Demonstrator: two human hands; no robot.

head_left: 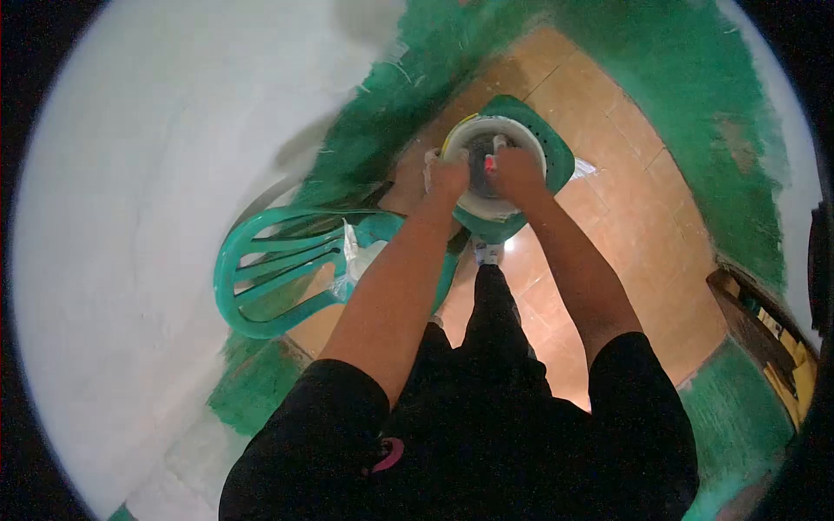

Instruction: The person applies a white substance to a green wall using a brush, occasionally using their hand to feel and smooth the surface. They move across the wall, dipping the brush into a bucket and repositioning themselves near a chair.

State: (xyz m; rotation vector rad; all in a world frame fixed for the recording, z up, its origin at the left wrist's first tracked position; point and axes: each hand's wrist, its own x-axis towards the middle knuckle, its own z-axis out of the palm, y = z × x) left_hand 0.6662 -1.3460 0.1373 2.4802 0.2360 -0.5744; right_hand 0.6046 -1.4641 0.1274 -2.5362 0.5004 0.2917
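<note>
A round white bucket (526, 130) stands on a green plastic stool (557, 156) in the upper middle. My left hand (448, 174) is at the bucket's left rim, its fingers closed round something pale that I cannot make out. Over the bucket's opening, my right hand (516, 172) is closed on a small tool with a red part (491, 162). The rest of that tool is too small to tell. Grey material (480, 181) shows inside the bucket.
A green plastic chair (228, 278) with a white bag (360, 252) on its seat stands at the left. A white and green wall (365, 113) rises behind it. Tiled floor (643, 252) spreads to the right, with a wooden shelf (738, 313) at the far right.
</note>
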